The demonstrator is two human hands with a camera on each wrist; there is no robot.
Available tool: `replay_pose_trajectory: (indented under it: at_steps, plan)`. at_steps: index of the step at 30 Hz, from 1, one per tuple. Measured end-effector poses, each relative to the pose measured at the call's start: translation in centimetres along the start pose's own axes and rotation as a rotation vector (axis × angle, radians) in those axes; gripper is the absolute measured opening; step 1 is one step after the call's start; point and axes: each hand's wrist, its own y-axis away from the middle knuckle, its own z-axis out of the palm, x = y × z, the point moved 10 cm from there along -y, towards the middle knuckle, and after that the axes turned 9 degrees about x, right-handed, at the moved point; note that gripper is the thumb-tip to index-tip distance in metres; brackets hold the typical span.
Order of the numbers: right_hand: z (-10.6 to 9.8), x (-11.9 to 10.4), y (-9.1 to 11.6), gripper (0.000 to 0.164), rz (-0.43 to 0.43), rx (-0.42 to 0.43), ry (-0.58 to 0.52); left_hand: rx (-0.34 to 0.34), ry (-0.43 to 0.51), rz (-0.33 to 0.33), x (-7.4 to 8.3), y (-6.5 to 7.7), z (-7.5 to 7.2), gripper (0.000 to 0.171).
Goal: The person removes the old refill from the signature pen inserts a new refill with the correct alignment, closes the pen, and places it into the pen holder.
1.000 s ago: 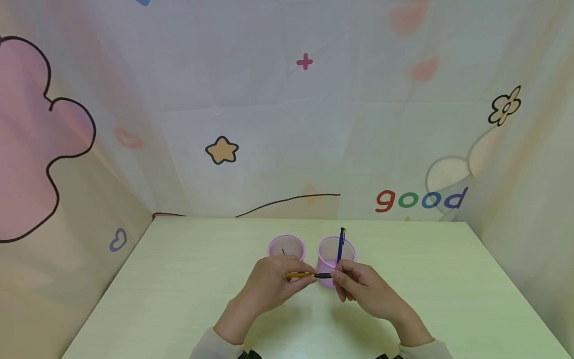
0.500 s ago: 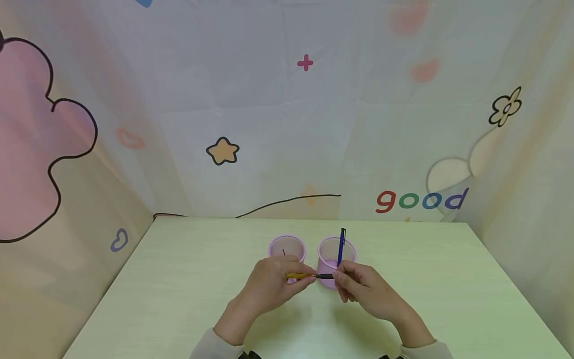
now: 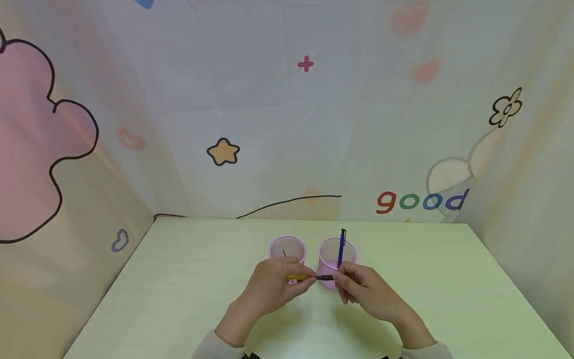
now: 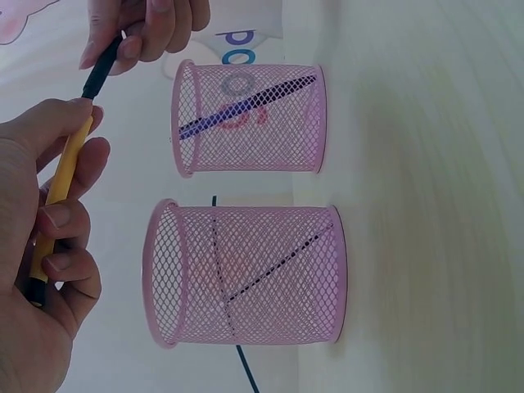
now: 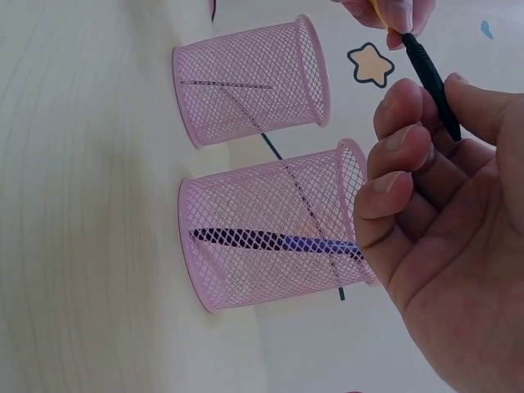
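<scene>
In my left hand (image 3: 273, 284) I hold the yellow barrel (image 4: 69, 160) of a pen, which lies along the palm with its black end low. My right hand (image 3: 369, 294) pinches the pen's black, ridged, tapering front section (image 5: 431, 82) between thumb and fingers. The two parts meet in line at the left fingertips, which hide the joint; I cannot tell whether they are joined. Behind the hands stand two pink mesh pen cups. The right cup (image 3: 323, 268) holds a leaning blue pen (image 3: 341, 249). Inside the left cup (image 4: 196, 327) leans a thin dark stick (image 4: 278, 262).
Both cups stand upright on the pale table (image 3: 179, 279), side by side with a small gap. A printed curtain (image 3: 269, 99) hangs at the table's back edge and along both sides.
Both hands stay nearly in place, still on the pen. A thin pale bit seen between yellow and black half a second ago no longer shows. The cups have not moved.
</scene>
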Motion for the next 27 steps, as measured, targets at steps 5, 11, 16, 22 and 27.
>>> replay_pose_trajectory:
  at_steps: [5, 11, 16, 22, 27]
  plan:
    - [0.03, -0.01, 0.06, 0.028, -0.004, -0.002, 0.0, 0.006, -0.004, 0.01, 0.04, 0.09, -0.02, 0.006]
    - [-0.03, 0.0, 0.06, 0.027, -0.005, -0.001, 0.003, -0.002, 0.008, 0.006, 0.06, 0.1, -0.09, 0.006]
    - [-0.08, -0.08, 0.11, 0.023, -0.009, -0.006, 0.006, -0.002, 0.004, 0.011, 0.14, 0.11, -0.16, 0.005]
    - [-0.13, 0.07, 0.2, 0.025, -0.007, -0.005, 0.008, 0.001, 0.0, 0.017, 0.1, 0.16, -0.12, 0.004]
    - [-0.15, 0.17, 0.24, 0.025, -0.005, -0.004, 0.006, 0.006, 0.0, 0.021, 0.11, 0.19, -0.11, 0.004]
